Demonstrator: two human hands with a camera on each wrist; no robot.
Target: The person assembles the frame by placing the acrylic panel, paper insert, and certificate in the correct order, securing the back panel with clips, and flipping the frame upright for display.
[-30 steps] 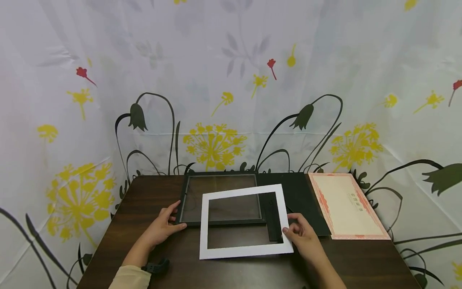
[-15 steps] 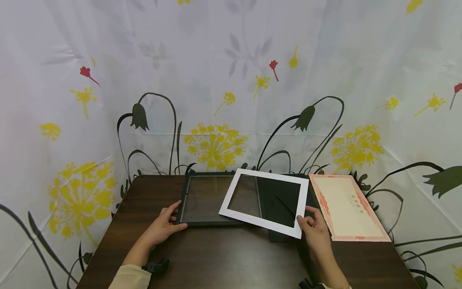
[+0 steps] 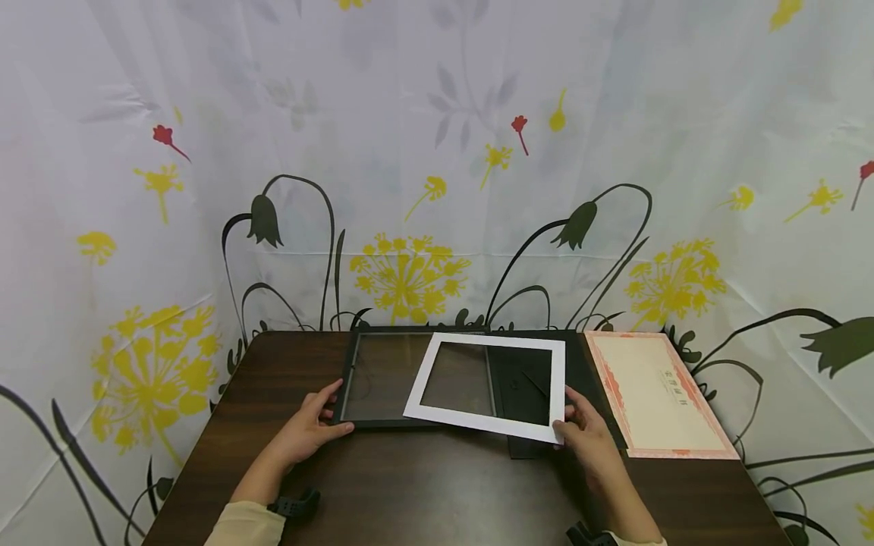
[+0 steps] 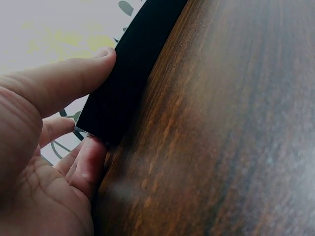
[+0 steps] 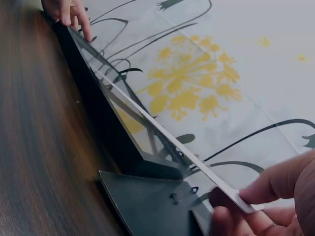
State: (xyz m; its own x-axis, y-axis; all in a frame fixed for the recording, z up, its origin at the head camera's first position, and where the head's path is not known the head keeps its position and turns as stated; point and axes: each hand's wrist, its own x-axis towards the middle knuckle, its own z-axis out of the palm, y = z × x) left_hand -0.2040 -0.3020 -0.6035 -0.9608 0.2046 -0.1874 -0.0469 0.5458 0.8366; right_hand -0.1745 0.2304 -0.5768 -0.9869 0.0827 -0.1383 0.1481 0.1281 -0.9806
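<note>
In the head view a black picture frame (image 3: 346,379) with a clear pane lies on the table. My left hand (image 3: 310,428) holds its near left corner, thumb on the front side and fingers along the left side. My right hand (image 3: 587,436) pinches a white rectangular mat (image 3: 425,375) by its near right corner. The mat hangs tilted above the frame's right part and a black backing board (image 3: 589,379). In the right wrist view the mat (image 5: 162,130) appears edge-on, its far end over the frame (image 5: 106,118). The left wrist view shows the thumb against the frame's side (image 4: 133,64).
A cream certificate (image 3: 662,394) with a pink-orange border lies at the right of the brown wooden table (image 3: 437,493). The backing board's stand flap (image 3: 526,447) reaches toward the near side. A flower-patterned curtain (image 3: 410,152) hangs behind the table.
The right hand has carried the mat right and away, over the frame and backing board, then lowered it slightly and shifted it left. The left hand stays at the frame corner.
</note>
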